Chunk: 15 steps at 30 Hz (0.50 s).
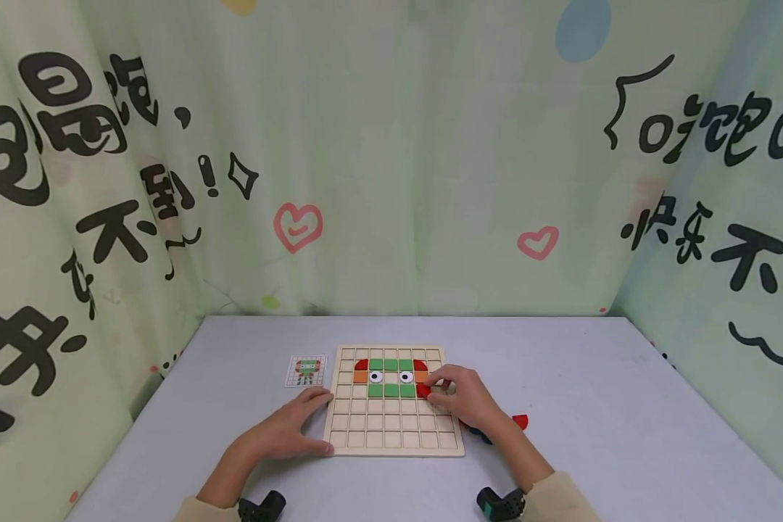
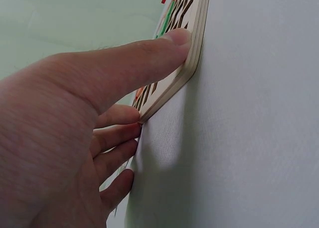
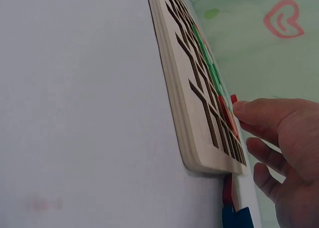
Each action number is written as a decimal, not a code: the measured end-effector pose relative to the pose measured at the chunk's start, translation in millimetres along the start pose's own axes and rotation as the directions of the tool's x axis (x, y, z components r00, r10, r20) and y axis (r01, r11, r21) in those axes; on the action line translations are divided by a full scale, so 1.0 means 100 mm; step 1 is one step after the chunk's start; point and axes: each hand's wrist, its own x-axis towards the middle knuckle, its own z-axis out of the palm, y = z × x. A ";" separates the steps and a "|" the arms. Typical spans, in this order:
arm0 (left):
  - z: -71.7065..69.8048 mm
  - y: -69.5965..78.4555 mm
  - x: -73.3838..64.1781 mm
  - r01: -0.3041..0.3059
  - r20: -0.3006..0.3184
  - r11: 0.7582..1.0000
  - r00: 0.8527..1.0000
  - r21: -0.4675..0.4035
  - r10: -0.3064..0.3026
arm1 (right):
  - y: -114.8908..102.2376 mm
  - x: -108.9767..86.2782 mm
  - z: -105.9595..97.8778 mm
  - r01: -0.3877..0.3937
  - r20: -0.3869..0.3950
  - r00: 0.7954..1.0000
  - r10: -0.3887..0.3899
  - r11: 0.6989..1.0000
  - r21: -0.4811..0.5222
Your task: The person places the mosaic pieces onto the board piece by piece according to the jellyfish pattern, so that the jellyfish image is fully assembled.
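Note:
A wooden grid board (image 1: 396,438) lies on the table. Green, red and orange pieces and two eye tiles (image 1: 375,377) form a face on its upper half. My left hand (image 1: 293,424) steadies the board with extended fingers, its thumb on the near left corner and the other fingertips along the left edge. Over the board's right side, my right hand (image 1: 466,395) pinches a small red piece (image 3: 234,98) between thumb and index finger, mostly hidden by the fingertips. Just beside those fingertips, a red piece (image 1: 423,391) sits at the right end of the lower green row.
A small card (image 1: 306,370) printed with a figure on a grid lies left of the board. Right of the board, partly under my right forearm, are loose pieces, including a red one (image 1: 520,421) and a blue one (image 3: 237,217). A printed curtain (image 1: 417,159) surrounds the table.

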 end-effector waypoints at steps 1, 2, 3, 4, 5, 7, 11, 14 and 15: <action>0.00 0.00 0.00 0.002 -0.001 1.000 1.000 -0.002 -0.002 | -0.02 0.01 0.02 0.004 0.005 1.000 -0.004 1.000 0.005; 0.00 0.00 0.00 0.003 -0.001 1.000 1.000 -0.003 -0.003 | -0.04 0.02 0.04 0.010 0.013 1.000 -0.010 1.000 0.009; 0.00 0.00 0.00 0.004 -0.002 1.000 1.000 -0.003 -0.004 | -0.06 0.03 0.06 0.016 0.019 1.000 -0.017 1.000 0.015; 0.00 0.00 0.00 0.004 -0.002 1.000 1.000 -0.003 -0.004 | -0.07 0.05 0.08 0.025 0.025 0.999 -0.026 1.000 0.018; 0.00 0.00 0.00 0.004 -0.003 1.000 1.000 -0.003 -0.004 | -0.09 0.06 0.10 0.034 0.033 0.999 -0.035 0.999 0.018; 0.00 -0.01 0.00 0.005 -0.003 1.000 1.000 -0.007 -0.005 | -0.11 0.08 0.13 0.064 0.043 0.997 -0.064 0.998 0.010; 0.00 -0.01 0.00 0.005 -0.004 1.000 1.000 -0.009 -0.005 | -0.16 0.12 0.21 0.116 0.067 0.991 -0.116 0.993 -0.006; 0.01 0.00 0.01 0.010 -0.006 1.000 1.000 -0.004 -0.010 | -0.20 0.17 0.26 0.129 0.085 0.988 -0.127 0.991 -0.019; 0.01 0.00 0.01 0.012 -0.005 1.000 1.000 -0.002 -0.012 | -0.21 0.18 0.28 0.132 0.089 0.988 -0.130 0.991 -0.025</action>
